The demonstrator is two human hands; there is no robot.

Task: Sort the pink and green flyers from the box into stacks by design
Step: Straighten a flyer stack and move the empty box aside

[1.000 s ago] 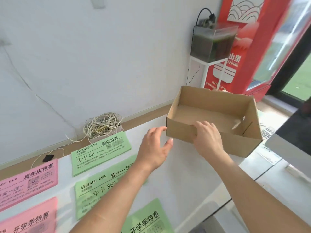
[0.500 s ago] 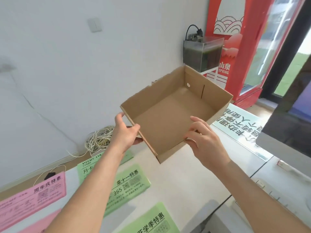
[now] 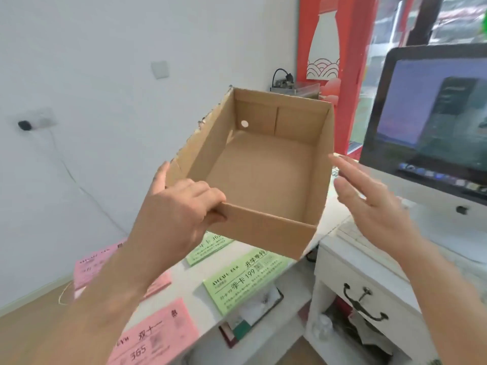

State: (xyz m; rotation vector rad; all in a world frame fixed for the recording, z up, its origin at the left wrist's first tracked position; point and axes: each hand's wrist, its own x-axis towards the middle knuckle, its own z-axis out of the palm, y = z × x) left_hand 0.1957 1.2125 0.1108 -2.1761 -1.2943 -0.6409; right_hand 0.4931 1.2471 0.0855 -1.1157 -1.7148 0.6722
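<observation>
The left hand (image 3: 174, 217) grips the near left corner of the open brown cardboard box (image 3: 263, 175), fingers curled over the rim, holding it tilted in the air above the white table (image 3: 184, 283); the right hand (image 3: 374, 206) is spread flat and empty just beside the box's right wall, not touching. The box interior shows empty, so it should handle as light and fairly stiff, best supported at opposite walls. Pink flyers (image 3: 158, 335) and green flyers (image 3: 245, 280) lie below the left hand.
</observation>
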